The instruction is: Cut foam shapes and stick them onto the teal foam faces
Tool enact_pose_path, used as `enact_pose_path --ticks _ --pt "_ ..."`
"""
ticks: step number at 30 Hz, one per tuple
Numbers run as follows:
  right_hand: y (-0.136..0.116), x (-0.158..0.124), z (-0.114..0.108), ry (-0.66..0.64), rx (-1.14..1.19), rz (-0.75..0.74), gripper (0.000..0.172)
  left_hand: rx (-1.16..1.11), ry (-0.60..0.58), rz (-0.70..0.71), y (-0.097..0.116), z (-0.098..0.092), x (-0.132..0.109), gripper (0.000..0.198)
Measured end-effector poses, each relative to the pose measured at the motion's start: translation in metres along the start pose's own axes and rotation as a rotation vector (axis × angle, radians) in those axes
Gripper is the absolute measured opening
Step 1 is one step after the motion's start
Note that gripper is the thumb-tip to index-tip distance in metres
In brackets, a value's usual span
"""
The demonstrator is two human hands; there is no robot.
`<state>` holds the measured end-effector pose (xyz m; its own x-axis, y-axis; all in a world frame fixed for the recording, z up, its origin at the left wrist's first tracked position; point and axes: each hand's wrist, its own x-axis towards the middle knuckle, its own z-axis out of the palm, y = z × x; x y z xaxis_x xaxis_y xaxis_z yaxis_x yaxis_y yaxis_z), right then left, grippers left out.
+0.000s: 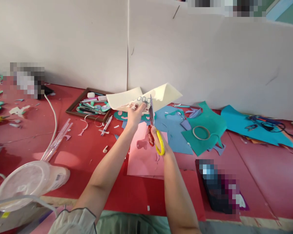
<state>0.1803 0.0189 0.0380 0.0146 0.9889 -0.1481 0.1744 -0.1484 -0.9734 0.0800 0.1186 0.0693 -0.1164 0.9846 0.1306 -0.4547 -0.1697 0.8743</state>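
My left hand [136,111] pinches the near edge of a cream sheet [166,92] held up above the red table [88,156]. The sheet has small outlined shapes drawn near my fingers. My right hand [156,138] grips scissors [154,125] with yellow and red handles. Their blades point up into the sheet's lower edge, just right of my left fingers. A pink sheet [144,156] lies flat on the table under both hands.
Blue [172,130], green [205,125] and teal [246,125] foam sheets lie at right, a tape ring [201,132] on the green one. A wooden frame [88,104] full of pens and scraps sits at back left. A clear plastic tub [26,185] stands near left, a white partition behind.
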Motion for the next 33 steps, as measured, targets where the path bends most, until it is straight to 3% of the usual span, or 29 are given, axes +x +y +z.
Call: enact_pose_path --ticks 6,16,19,24,29,33 --pt "0.003 -0.004 0.002 -0.023 0.140 0.001 0.060 0.039 -0.018 -0.027 -0.003 0.002 -0.005 0.010" --pt "0.002 -0.006 0.002 -0.009 0.182 0.043 0.058 0.071 0.057 0.012 -0.002 0.001 -0.001 0.013" --pt "0.009 -0.002 0.000 0.016 0.099 0.019 0.058 0.089 0.062 0.006 -0.002 0.003 -0.005 0.015" --pt "0.021 0.000 -0.008 0.075 -0.025 -0.016 0.056 0.051 0.038 -0.039 -0.004 0.003 -0.005 0.013" --pt "0.021 -0.002 -0.010 0.007 0.026 0.004 0.054 -0.063 -0.015 -0.161 -0.010 -0.002 0.003 0.023" --pt "0.017 -0.003 -0.009 -0.025 0.063 0.019 0.055 -0.020 -0.066 -0.175 -0.010 -0.006 0.006 0.020"
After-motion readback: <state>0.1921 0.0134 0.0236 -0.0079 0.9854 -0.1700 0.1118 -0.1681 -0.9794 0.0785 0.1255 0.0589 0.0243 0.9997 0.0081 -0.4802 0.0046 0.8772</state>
